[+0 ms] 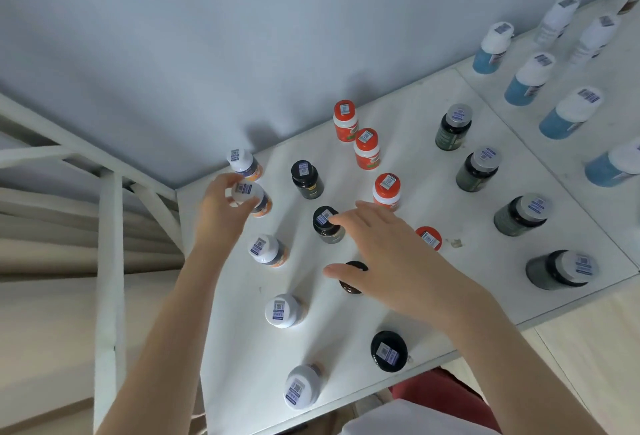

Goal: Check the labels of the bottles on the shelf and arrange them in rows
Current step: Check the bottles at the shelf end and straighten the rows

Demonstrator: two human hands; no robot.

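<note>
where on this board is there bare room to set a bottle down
The widest bare strip runs between the orange-capped bottles and the grey-capped dark bottles. A smaller patch lies between the frontmost white-capped bottle and frontmost black-capped bottle. Around the left hand and right hand it is crowded.

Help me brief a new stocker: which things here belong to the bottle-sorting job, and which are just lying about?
Job: left hand gripping a white-capped bottle; right hand; black-capped bottles; orange-capped bottles; grey-capped bottles; blue bottles; shelf.
Lying about: white frame; wall; brown stain.
</note>
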